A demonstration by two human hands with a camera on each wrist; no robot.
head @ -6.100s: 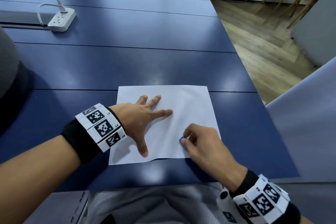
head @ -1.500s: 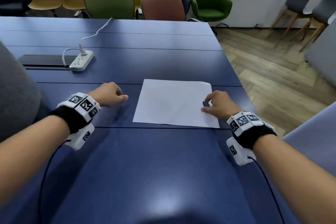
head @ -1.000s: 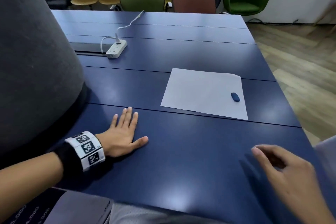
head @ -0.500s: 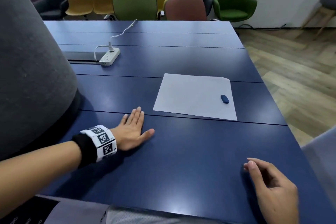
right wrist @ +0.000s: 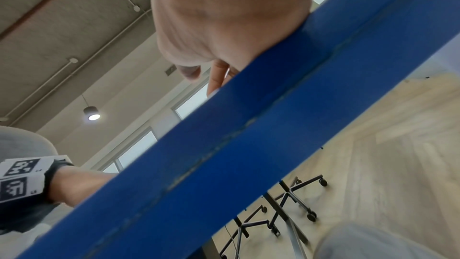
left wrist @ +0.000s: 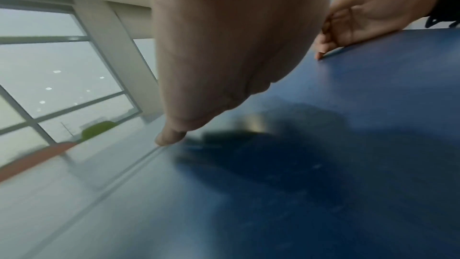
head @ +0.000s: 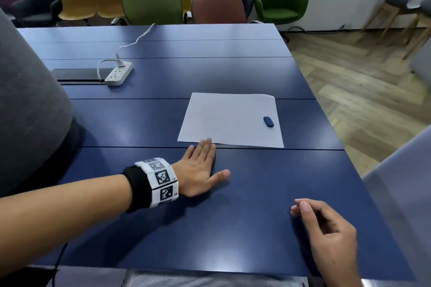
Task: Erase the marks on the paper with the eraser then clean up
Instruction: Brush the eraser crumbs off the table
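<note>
A white sheet of paper [head: 231,118] lies flat on the blue table [head: 163,228]. The small dark blue eraser [head: 268,121] rests on the sheet near its right edge, with no hand on it. My left hand [head: 200,167] lies flat on the table, palm down, fingers straight, with its fingertips at the sheet's near edge. My right hand [head: 326,233] rests near the table's front right corner, fingers loosely curled and holding nothing. The left wrist view shows my left hand [left wrist: 171,137] pressed on the blurred tabletop, and my right hand [left wrist: 348,27] beyond it.
A white power strip [head: 119,73] with its cable sits at the back left, beside a dark cable slot [head: 77,75]. A grey rounded object [head: 28,104] rises at the left edge. Coloured chairs [head: 151,2] line the far end. Wooden floor [head: 363,90] lies right of the table.
My left hand has slid forward and to the right, up to the paper's near edge. The right hand has stayed near the front right corner. The eraser lies where it was let go.
</note>
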